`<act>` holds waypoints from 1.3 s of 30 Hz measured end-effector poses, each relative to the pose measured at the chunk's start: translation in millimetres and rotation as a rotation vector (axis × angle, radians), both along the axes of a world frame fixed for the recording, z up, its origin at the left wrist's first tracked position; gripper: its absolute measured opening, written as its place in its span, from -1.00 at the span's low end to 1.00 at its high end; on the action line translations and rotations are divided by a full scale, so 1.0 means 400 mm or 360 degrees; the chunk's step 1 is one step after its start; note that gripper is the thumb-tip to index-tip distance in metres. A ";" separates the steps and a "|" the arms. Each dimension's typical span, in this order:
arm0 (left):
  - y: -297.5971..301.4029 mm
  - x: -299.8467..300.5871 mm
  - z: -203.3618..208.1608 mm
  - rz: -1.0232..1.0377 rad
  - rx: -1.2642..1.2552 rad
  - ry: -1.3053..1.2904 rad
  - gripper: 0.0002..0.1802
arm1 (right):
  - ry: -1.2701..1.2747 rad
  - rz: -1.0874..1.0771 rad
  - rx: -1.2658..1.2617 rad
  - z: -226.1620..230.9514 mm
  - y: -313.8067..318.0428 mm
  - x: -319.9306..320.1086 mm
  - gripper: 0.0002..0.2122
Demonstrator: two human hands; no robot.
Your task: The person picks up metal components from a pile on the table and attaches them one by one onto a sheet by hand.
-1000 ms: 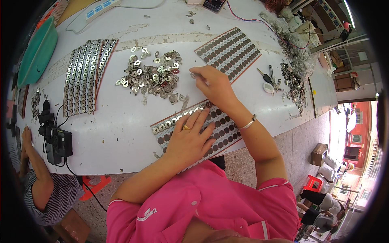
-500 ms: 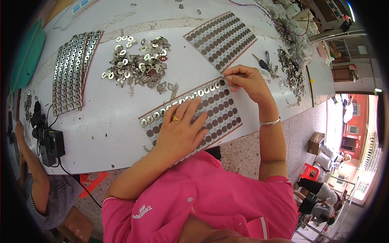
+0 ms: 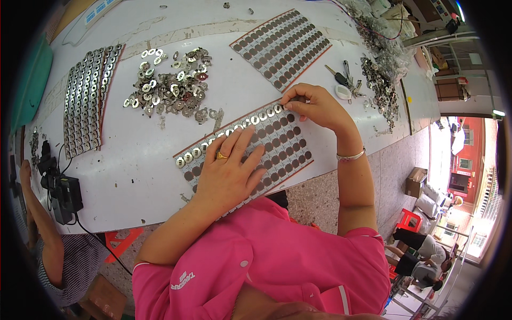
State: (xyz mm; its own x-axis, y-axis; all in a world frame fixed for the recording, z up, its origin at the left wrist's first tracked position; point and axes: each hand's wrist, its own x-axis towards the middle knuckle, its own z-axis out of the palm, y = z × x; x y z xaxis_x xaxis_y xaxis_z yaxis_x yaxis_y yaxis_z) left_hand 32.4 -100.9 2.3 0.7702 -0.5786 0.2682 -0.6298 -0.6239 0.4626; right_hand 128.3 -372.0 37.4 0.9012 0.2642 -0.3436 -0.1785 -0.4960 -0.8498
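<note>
Bridging the table's near edge, the sheet of dark round spots (image 3: 282, 150) lies slantwise under both hands, a row of bright metal discs (image 3: 255, 121) along its far side. The left hand (image 3: 226, 170) rests flat on it, fingers spread, over its left half; if that palm slid, the sheet could skew and the discs shift out of line. The right hand (image 3: 317, 106) is narrowed to a pinch at the sheet's far right corner; I cannot tell whether a piece sits between the fingertips. A fingertip catching the row's end could tip a disc off its spot. Beyond the sheet's far left, a heap of loose metal pieces (image 3: 170, 85) spreads; a sleeve or forearm sweeping over could scatter it. Beyond the sheet's far right corner lie another spotted sheet (image 3: 282, 48) and keys (image 3: 344, 82), which a careless elbow could knock.
</note>
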 end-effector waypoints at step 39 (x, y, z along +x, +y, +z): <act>0.216 -0.049 0.046 0.0503 -0.0327 -0.0164 -0.47 | -0.1061 0.0344 -0.0264 0.015 0.376 -0.064 -0.73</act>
State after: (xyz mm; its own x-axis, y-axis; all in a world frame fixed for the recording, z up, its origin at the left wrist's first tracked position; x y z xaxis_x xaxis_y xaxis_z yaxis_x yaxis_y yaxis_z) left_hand 12.8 -14.3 20.6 0.8649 -0.2436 0.4389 -0.4712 -0.6954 0.5427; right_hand 102.7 -221.7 43.5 0.8666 0.4524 0.2105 0.4688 -0.5936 -0.6542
